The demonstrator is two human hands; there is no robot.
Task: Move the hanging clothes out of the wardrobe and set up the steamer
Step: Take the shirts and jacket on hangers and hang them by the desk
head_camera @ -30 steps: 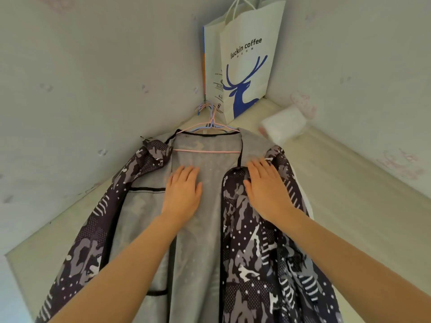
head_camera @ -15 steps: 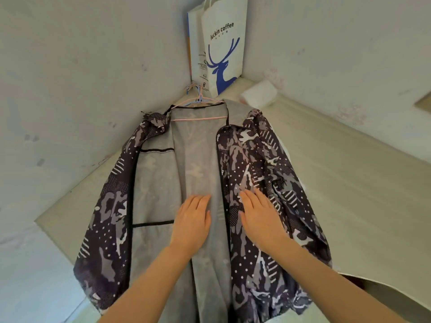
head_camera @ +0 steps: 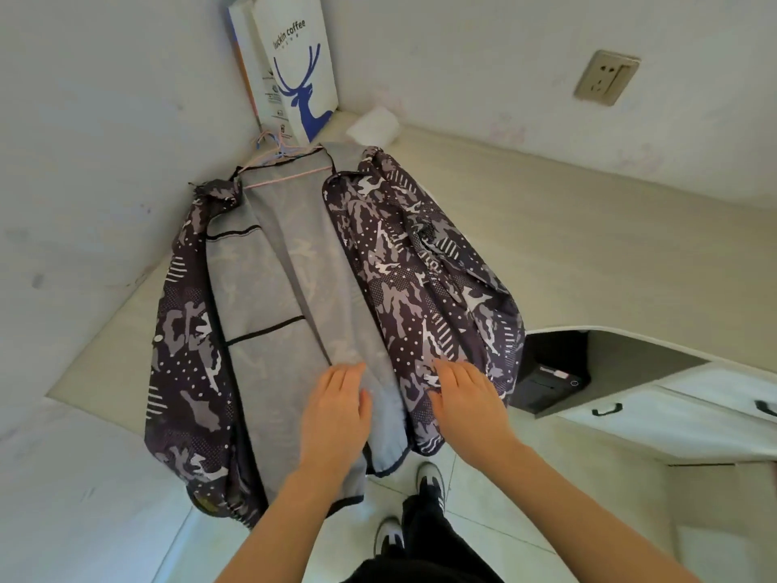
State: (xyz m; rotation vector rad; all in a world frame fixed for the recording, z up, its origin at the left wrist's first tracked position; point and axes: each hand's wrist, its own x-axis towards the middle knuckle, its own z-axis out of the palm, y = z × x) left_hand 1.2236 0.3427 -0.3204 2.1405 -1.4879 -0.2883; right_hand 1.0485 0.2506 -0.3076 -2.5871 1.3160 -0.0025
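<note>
You have the camouflage jacket (head_camera: pixel 378 267) laid open on the pale counter (head_camera: pixel 567 246), its collar end just in front of the paper bag (head_camera: pixel 294 69) that stands in the corner, and its hem at the end farthest from that bag, spilling over the counter's edge. The pink hanger (head_camera: pixel 290 178) sits inside the shoulders, with its hook touching or nearly touching the foot of the bag. Both your hands rest on the jacket at the end away from the bag. Your left hand (head_camera: pixel 336 418) lies flat on the grey lining with its fingers straight and pressed close together. Your right hand (head_camera: pixel 466 406) lies flat on the patterned front panel, fingers likewise straight and side by side, gripping nothing. The two hands are near each other but apart, a strip of lining between them. Just beside the bag, on its right, lies a white roll (head_camera: pixel 374 126). A wall socket (head_camera: pixel 607 77) sits well to the right of the bag. Far from the bag, below the counter's curved edge, a black device (head_camera: pixel 551 380) sits in a recess. Your shoes (head_camera: pixel 431 477) show on the tiled floor under the jacket's hanging hem.
</note>
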